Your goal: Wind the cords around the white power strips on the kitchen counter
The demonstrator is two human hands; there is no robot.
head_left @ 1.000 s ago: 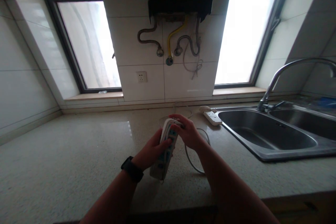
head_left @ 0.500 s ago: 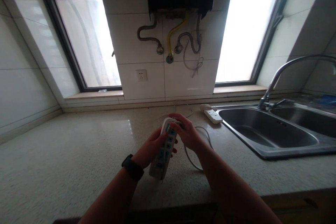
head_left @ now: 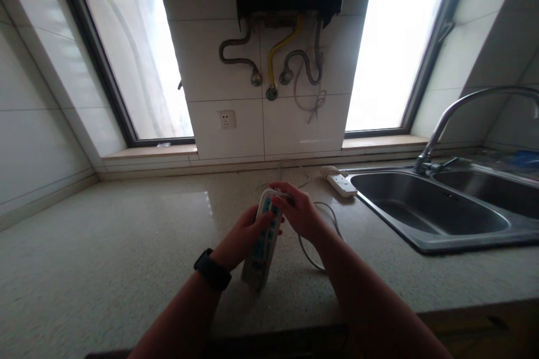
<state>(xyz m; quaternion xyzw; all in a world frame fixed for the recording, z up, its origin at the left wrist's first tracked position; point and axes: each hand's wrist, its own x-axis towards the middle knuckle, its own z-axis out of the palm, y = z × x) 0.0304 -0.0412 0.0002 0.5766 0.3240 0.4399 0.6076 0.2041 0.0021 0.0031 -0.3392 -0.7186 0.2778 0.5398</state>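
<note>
A white power strip [head_left: 261, 241] with blue sockets is held above the speckled countertop [head_left: 105, 247], tilted away from me. My left hand [head_left: 241, 238], a black watch on its wrist, grips the strip along its left side. My right hand [head_left: 298, 210] is closed over the strip's far end, where the white cord [head_left: 314, 249] is bunched. The cord loops down onto the counter to the right of my hands.
A second white power strip [head_left: 340, 182] lies by the steel double sink [head_left: 438, 213] with its curved tap [head_left: 455, 118]. A wall socket [head_left: 227, 119], pipes under a water heater [head_left: 290, 61] and two windows stand behind.
The hands and strip have stayed in about the same place; the strip has turned slightly, its near end shifting a little right. The view has tilted up slightly.
</note>
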